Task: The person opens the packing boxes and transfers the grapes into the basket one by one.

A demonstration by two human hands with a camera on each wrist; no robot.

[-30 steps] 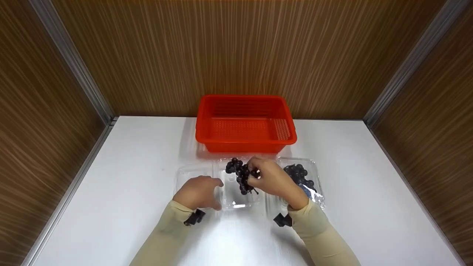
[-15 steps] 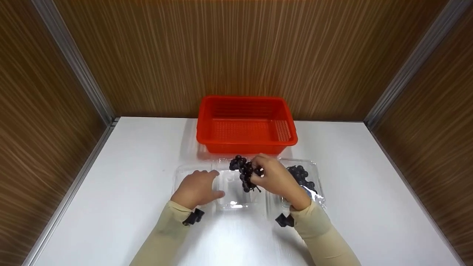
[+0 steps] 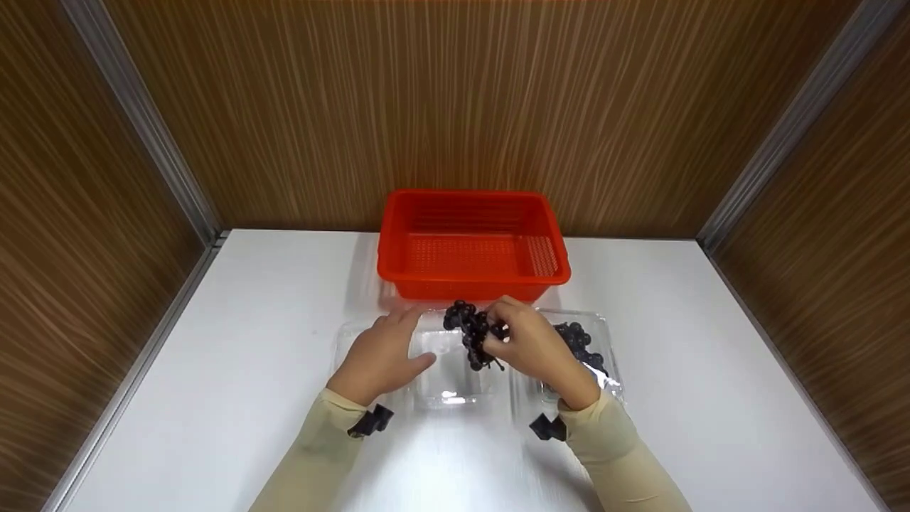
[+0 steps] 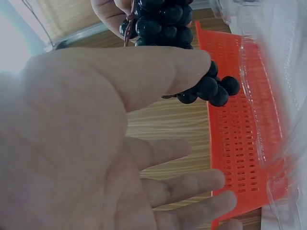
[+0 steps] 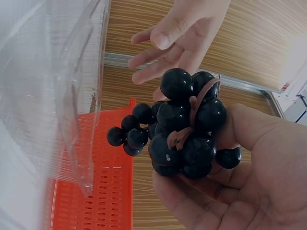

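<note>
Since the earlier frame, left hand (image 3: 380, 355) slid forward, fingers straight, on the clear box (image 3: 455, 387). Right hand (image 3: 533, 348) pinches grapes (image 3: 470, 334), lifted above that box; not yet in the red basket (image 3: 473, 274). More grapes remain in second box (image 3: 604, 334) on the tabletop (image 3: 249, 341)

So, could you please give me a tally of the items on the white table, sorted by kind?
Bunches of dark purple grapes: 2, one gripped in the right hand at, one in the right-side container at.
Clear plastic clamshell containers: 2, at and.
Red perforated plastic baskets: 1.
Total: 5.
</note>
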